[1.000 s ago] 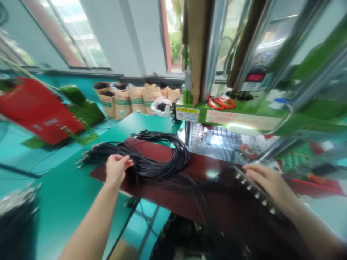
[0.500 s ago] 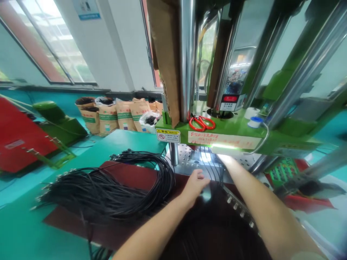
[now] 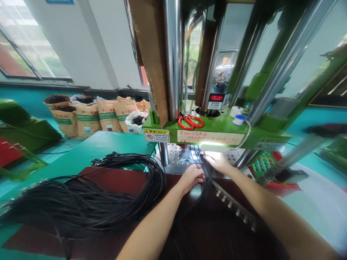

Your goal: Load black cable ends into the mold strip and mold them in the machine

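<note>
A strand of thin black cables (image 3: 208,177) runs from the lit opening of the green press (image 3: 168,124) down over the dark brown work surface. My left hand (image 3: 193,176) is at the left side of these cables, its fingers curled around some of them. Just beyond it, under the lamp, my right hand (image 3: 217,161) pinches the cables near the press opening; glare blurs its fingertips. Below my right forearm lies a metal bar (image 3: 233,205) with a row of small fittings. A large looped bundle of black cables (image 3: 108,206) lies to the left.
Red-handled scissors (image 3: 190,122) and a blue-and-white spool (image 3: 239,120) rest on the press ledge above my hands. Paper sacks (image 3: 88,119) stand by the wall behind the green table (image 3: 116,142). A green panel (image 3: 262,163) is at the right.
My right hand has drawn back out of the press opening, with more cables now between my hands. My left hand has closed toward them. The view has turned right.
</note>
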`<action>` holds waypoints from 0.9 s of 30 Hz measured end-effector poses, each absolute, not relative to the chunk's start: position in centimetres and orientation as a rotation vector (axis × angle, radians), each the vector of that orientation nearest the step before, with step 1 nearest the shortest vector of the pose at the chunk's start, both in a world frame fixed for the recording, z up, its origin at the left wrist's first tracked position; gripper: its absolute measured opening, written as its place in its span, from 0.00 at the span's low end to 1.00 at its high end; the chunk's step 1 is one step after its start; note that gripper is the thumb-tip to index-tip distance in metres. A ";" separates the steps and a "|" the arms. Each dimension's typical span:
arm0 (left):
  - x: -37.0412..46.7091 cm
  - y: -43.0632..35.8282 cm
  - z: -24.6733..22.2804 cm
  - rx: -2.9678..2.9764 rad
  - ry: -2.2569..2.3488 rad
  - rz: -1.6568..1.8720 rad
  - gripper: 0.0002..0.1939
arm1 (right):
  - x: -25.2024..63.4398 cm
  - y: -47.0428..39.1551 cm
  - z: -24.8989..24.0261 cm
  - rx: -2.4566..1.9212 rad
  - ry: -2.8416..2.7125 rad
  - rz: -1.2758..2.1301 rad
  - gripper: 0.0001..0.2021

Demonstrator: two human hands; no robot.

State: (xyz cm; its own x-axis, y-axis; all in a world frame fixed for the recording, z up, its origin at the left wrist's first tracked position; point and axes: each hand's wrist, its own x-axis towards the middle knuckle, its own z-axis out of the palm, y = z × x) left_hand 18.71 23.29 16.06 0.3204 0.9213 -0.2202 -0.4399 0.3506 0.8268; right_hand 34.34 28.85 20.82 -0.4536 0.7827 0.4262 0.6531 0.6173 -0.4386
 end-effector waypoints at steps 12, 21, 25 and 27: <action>18.7 22.4 16.3 0.752 0.773 0.969 0.18 | 57.7 6.9 19.0 -1.929 -1.445 0.052 0.15; 18.7 21.1 17.1 0.660 0.499 0.679 0.18 | 55.7 7.7 19.4 -1.891 -1.772 0.230 0.17; 18.8 21.0 17.4 0.649 0.478 0.690 0.20 | 44.3 16.5 23.2 -1.512 -2.047 0.510 0.13; 18.8 21.1 17.3 0.642 0.479 0.700 0.20 | 40.2 21.9 23.8 -1.436 -1.958 0.505 0.10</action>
State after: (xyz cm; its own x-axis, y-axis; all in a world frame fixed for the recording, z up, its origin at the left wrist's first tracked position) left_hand 18.83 21.13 17.27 0.6728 0.7153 -0.1889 -0.4358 0.5896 0.6801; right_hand 40.16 21.86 23.85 -0.1895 0.9428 0.2742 0.6927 0.3263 -0.6433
